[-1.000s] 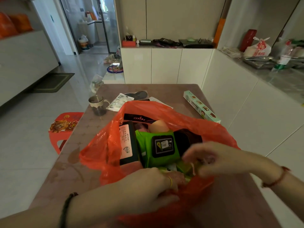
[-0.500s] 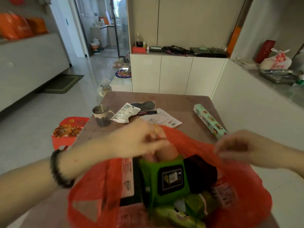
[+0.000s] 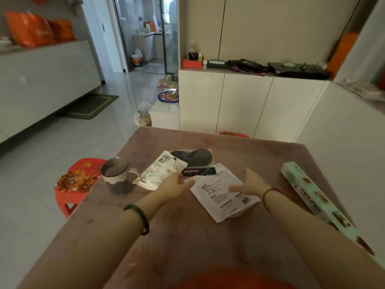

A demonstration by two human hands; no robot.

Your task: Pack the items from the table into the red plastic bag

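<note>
A: Red plastic bag (image 3: 229,278): only its blurred top shows, at the near edge of the mauve table (image 3: 187,236).

B: Hands?

A: Left hand (image 3: 173,187) open, fingers spread, holding nothing, just over the white printed sachet (image 3: 162,173). Right hand (image 3: 249,184) open, empty, above the white printed sheet (image 3: 223,195).

B: Legible text?

A: None; print too small and blurred. Long mint-green carton (image 3: 312,201) shows food pictures, lettering unreadable. Grey glass mug (image 3: 117,176) stands left of the sachet.
</note>
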